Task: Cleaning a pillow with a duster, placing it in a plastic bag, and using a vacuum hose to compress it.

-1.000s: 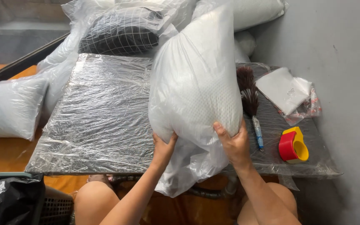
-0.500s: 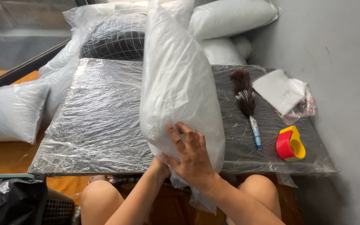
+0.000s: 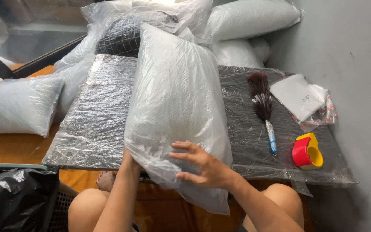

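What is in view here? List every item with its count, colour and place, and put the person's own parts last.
bagged pillow: 1, white in clear plastic, lying on the table's middle, near end over the edge
table: 1, dark top under clear wrap, centre
duster: 1, brown feathers with a blue handle, on the table right of the pillow
tape dispenser: 1, red and yellow, table's near right corner
flat packet: 1, white in clear wrap, table's far right
other bagged pillows: several, white plus one dark checked, piled left and behind the table
black bag: 1, black, bottom left
wall: grey, right
left hand: tucked under the pillow's near end, mostly hidden
right hand: fingers spread, flat on the pillow's near end
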